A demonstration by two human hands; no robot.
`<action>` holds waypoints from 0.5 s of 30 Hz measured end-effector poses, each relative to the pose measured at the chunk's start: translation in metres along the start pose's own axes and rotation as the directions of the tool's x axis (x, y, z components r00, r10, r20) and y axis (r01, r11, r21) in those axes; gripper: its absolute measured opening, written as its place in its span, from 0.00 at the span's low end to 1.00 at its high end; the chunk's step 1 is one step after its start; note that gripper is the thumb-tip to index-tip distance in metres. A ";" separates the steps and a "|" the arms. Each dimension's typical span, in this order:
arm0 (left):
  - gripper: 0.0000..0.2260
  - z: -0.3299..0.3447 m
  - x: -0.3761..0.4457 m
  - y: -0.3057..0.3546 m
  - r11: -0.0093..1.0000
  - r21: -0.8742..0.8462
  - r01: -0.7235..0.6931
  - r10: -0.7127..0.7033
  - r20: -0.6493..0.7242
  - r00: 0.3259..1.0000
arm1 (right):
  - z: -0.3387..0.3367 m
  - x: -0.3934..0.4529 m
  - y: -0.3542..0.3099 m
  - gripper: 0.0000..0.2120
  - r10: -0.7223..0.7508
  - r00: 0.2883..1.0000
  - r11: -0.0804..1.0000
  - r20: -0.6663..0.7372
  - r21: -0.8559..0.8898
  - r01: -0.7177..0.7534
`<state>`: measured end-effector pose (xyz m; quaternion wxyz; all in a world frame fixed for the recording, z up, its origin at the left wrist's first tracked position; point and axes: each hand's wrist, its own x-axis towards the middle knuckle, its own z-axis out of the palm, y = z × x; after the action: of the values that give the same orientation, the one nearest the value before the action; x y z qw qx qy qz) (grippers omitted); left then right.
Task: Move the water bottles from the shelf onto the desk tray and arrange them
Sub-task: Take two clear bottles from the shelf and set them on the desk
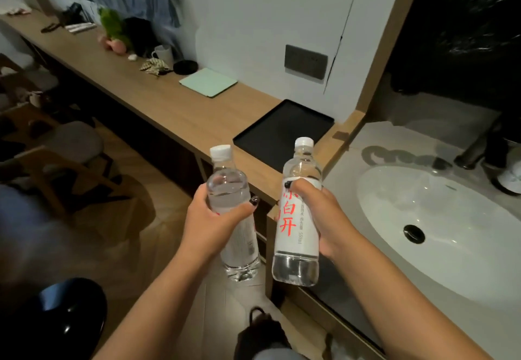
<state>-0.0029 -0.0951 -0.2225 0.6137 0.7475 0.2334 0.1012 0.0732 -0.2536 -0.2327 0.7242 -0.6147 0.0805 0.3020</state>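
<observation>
I see the left hand (210, 218) gripping one clear water bottle (234, 210) at 7 o'clock of the black desk tray (282, 131), and the right hand (321, 215) gripping a second bottle with a red-lettered label (298, 218) at 6 o'clock of it. Both bottles are upright, capped and held above the floor; the white sink basin (439, 232) lies at 3 o'clock.

Light: I see a dim, warm room, brightest on the white wall (253, 21).
Glare: soft sheen on the sink (423, 218).
Blur: far end of the surface (127, 83) smeared, left edge murky.
Distortion: wide-angle bending of straight lines at the edges.
</observation>
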 end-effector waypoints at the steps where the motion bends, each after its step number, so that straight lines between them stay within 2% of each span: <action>1: 0.23 -0.005 0.016 -0.002 1.000 0.001 0.008 -0.008 0.002 1.000 | 0.007 0.016 -0.004 0.15 0.013 1.000 1.000 0.005 0.010 -0.013; 10: 0.24 -0.031 0.144 0.008 0.999 0.046 0.029 -0.030 0.032 0.999 | 0.047 0.125 -0.047 0.15 0.007 1.000 0.998 -0.006 -0.054 -0.007; 15: 0.25 -0.050 0.212 0.020 0.999 0.039 0.008 -0.009 0.021 1.000 | 0.064 0.176 -0.089 0.13 -0.104 0.995 0.966 0.012 -0.238 0.104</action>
<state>0.1641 0.0454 -0.2206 0.6018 0.7593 0.2320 0.0861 0.2463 -0.1400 -0.2284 0.6599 -0.7007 0.0116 0.2710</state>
